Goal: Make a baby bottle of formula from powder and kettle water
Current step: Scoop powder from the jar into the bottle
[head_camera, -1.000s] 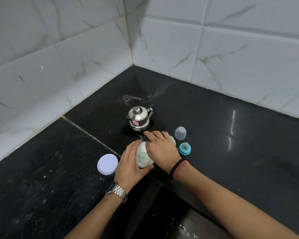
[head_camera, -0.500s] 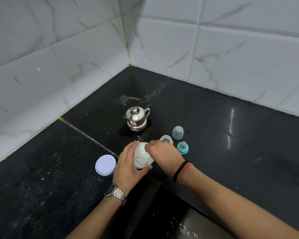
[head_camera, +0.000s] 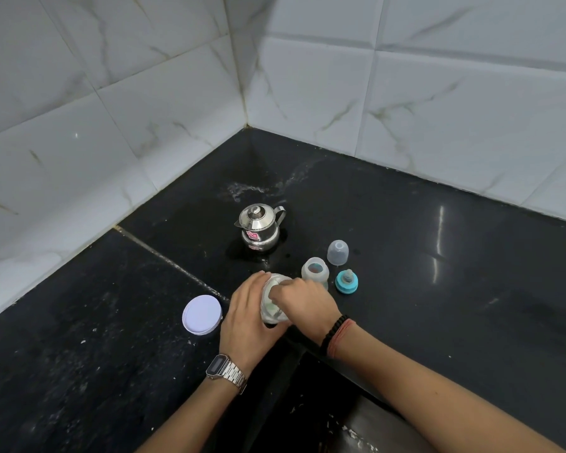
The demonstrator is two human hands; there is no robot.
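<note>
My left hand (head_camera: pixel 242 317) grips the side of an open clear powder jar (head_camera: pixel 270 313) on the black counter. My right hand (head_camera: pixel 303 300) reaches into the jar's mouth from the right, its curled fingers pinching what looks like a pale scoop, mostly hidden. The open baby bottle (head_camera: pixel 314 269) stands just behind my right hand. Its clear cap (head_camera: pixel 338 252) and teal nipple ring (head_camera: pixel 347 281) stand to the right of it. A small steel kettle (head_camera: pixel 258 227) with its lid on sits farther back.
The jar's white lid (head_camera: pixel 202 314) lies flat to the left of my left hand. White tiled walls meet in a corner behind the counter (head_camera: pixel 455 289). A dark sink basin (head_camera: pixel 324 420) drops away below my wrists. Water is spilled behind the kettle.
My right hand has drawn back from over the bottle to the jar's mouth, uncovering the bottle. My left hand has kept its grip on the jar.
</note>
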